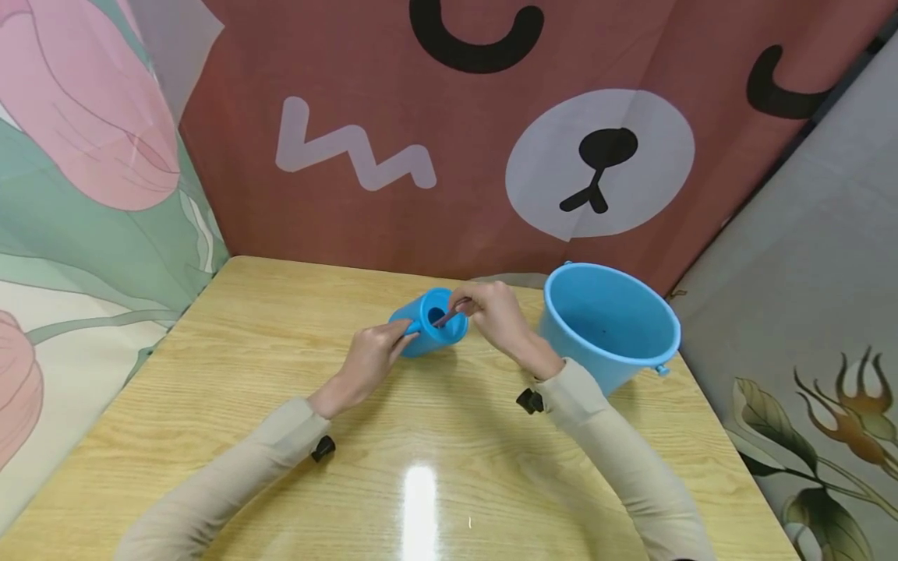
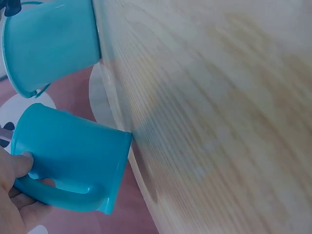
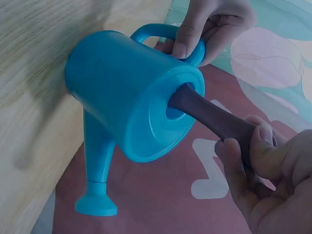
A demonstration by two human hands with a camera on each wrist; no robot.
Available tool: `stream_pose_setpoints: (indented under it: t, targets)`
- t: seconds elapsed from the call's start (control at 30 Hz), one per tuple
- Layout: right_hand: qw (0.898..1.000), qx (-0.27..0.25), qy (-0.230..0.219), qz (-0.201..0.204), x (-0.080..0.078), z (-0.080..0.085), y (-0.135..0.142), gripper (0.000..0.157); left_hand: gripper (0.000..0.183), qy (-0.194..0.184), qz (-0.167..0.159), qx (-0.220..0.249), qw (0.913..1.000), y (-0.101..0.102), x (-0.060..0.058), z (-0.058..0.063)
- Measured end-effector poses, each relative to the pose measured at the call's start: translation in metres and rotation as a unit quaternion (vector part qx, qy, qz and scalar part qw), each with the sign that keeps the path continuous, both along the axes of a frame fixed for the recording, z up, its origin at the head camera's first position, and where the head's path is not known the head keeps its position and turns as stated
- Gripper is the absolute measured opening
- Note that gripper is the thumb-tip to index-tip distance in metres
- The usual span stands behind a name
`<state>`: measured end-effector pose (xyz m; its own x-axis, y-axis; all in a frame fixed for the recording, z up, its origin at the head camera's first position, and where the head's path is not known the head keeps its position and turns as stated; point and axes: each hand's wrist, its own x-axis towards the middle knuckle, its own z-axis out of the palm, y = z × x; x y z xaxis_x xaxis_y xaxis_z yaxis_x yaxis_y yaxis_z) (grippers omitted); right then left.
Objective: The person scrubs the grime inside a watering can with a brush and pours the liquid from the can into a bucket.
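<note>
- So the blue watering can point(image 1: 421, 344) is up toward the far side of the wooden table point(image 1: 245, 335), a bit left of the bucket, and it's tipped over with its top turned toward the right hand. Can't really tell how much of the base is resting on the wood.
- Left hand point(image 1: 368, 362) has its thumb and fingers curled round the can's handle point(image 3: 152, 31), so pretty much closed up on it.
- Right hand point(image 1: 498, 315) has a thumb-and-fingers pinch on a dark purplish-brown strip point(image 3: 212, 114), no idea what it is exactly. One end goes into the round hole in the can's top, and whatever's inside is hidden.
- The spout point(image 3: 97, 141) sticks out on the side away from the handle, with a flared sprinkler head point(image 3: 96, 205) on the end.
- Light blue bucket point(image 1: 578, 347) is standing upright on the right, near the right forearm.
- Both sleeves point(image 1: 242, 460) are pale beige, and there's a reddish-brown cloth backdrop point(image 1: 337, 226) with a cartoon bear face behind the table.
</note>
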<state>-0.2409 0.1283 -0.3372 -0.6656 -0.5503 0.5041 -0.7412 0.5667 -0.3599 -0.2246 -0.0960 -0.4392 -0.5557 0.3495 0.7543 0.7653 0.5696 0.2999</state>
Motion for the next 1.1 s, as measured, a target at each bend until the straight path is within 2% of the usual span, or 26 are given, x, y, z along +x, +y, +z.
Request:
stream_pose_setpoints:
  t: [0.27,0.47,0.8,0.93,1.1]
  targets:
    - [0.994,0.098,-0.016,0.038,-0.005,-0.014,-0.007,0.03,0.015,0.01,-0.001,-0.008,0.9999,0.001,0.0,0.0]
    - [0.995,0.091,-0.014,0.036,-0.006,-0.016,-0.009,0.027,0.015,0.0,0.0,-0.008,1.0,0.002,0.0,0.0]
    - [0.996,0.071,-0.002,0.055,-0.005,0.003,-0.002,0.035,0.017,0.003,0.0,-0.005,1.0,0.0,0.001,0.0]
    - [0.996,0.06,0.007,0.059,-0.005,0.009,0.002,0.033,0.016,0.009,0.0,-0.007,0.9999,0.0,0.001,0.0]
    - [0.995,0.077,-0.026,0.058,-0.006,0.006,-0.001,0.026,0.015,0.01,0.001,-0.012,0.9999,0.0,0.0,0.0]
